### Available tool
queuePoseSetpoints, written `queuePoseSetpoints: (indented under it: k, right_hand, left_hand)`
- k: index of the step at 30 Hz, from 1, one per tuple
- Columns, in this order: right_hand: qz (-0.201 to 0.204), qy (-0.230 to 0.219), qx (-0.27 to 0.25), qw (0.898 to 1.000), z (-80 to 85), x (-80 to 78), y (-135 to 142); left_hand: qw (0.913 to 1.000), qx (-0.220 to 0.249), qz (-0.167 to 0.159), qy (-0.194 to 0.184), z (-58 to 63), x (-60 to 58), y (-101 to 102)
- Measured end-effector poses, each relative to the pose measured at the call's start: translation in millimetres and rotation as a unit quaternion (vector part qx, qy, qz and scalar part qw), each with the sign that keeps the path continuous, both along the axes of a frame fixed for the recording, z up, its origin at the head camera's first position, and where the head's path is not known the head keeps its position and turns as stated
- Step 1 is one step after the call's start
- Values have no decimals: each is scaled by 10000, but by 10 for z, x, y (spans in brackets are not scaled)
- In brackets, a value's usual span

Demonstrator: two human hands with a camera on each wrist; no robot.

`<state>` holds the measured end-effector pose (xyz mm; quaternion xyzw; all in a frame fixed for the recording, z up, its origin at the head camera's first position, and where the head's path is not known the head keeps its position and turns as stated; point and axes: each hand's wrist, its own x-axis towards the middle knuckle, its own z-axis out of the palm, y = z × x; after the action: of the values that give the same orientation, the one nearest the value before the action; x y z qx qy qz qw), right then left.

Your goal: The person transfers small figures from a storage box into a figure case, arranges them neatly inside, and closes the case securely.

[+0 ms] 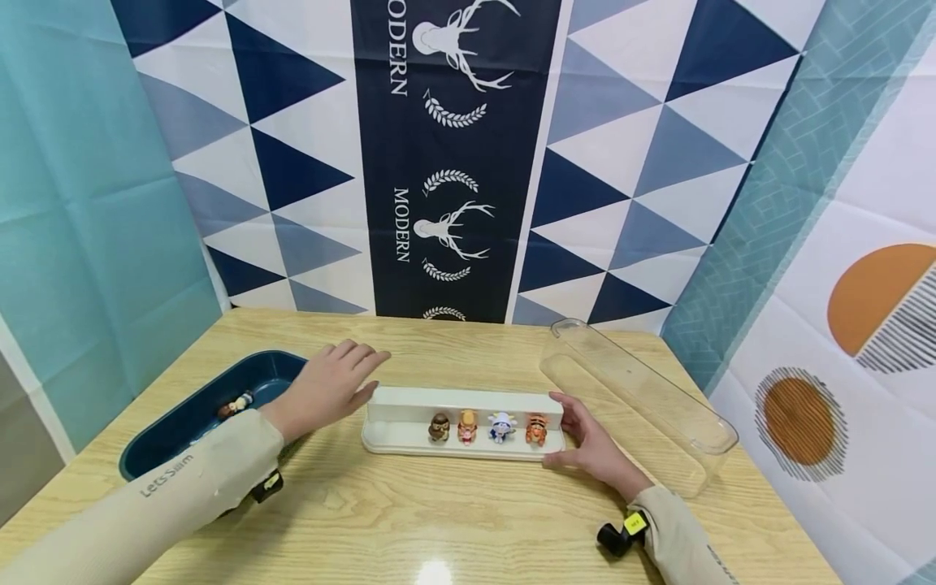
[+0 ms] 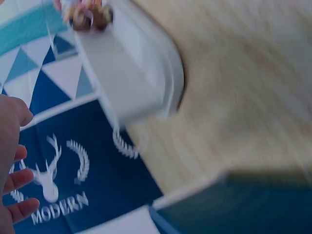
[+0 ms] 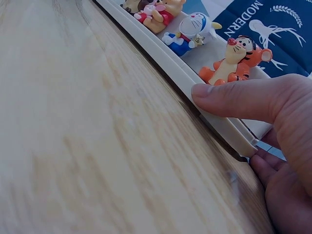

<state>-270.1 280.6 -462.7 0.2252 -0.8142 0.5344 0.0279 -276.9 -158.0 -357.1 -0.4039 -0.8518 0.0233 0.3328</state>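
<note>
A white stepped display base (image 1: 402, 437) lies across the middle of the table in the head view. On its right part sit a brown owl figurine (image 1: 439, 427), a yellow-and-red bear figurine (image 1: 467, 426), a blue-and-white figurine (image 1: 500, 426) and an orange tiger figurine (image 3: 236, 61). My right hand (image 1: 595, 447) grips the base's right end, thumb on the front edge and fingers round the side. Between the blue tray and the base's left end, my left hand (image 1: 325, 390) hovers with its fingers extended, holding nothing.
At the left stands a dark blue tray (image 1: 157, 426) with a small brown-haired figurine (image 1: 236, 405) in it; my left forearm hides part of the tray. A long clear plastic cover (image 1: 636, 382) lies at the right, behind my right hand. Patterned cloths hang around the table.
</note>
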Motion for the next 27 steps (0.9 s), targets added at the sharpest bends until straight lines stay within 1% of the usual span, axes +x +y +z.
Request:
queuePoseSetpoints:
  k: [2, 6, 11, 13, 18, 20, 25, 27]
  right_hand:
    - [29, 57, -29, 10000, -15, -6, 2]
    - [76, 111, -85, 9999, -31, -10, 6]
    - [64, 98, -89, 9999, -25, -4, 6]
    - [65, 103, -84, 9999, -20, -2, 6]
    - [88, 109, -102, 9998, -18, -13, 10]
    - [90, 96, -100, 9999, -13, -5, 8]
    - [69, 69, -88, 9999, 5, 12, 1]
    - [67, 52, -86, 9999, 9, 13, -3]
  left_hand:
    - [9999, -66, 106, 95, 40, -33, -109]
    - [9994, -193, 282, 112, 114, -93, -322]
    - [9995, -186, 261, 14, 174, -147, -585]
    - [9995, -189, 266, -41, 181, -168, -688]
    - [9983, -261, 393, -334, 176, -196, -903]
    - [9979, -310, 405, -395, 167, -199, -981]
    - [9970, -517, 409, -412, 132, -228, -1167]
    - [9955, -622, 456, -548, 114, -240, -1240]
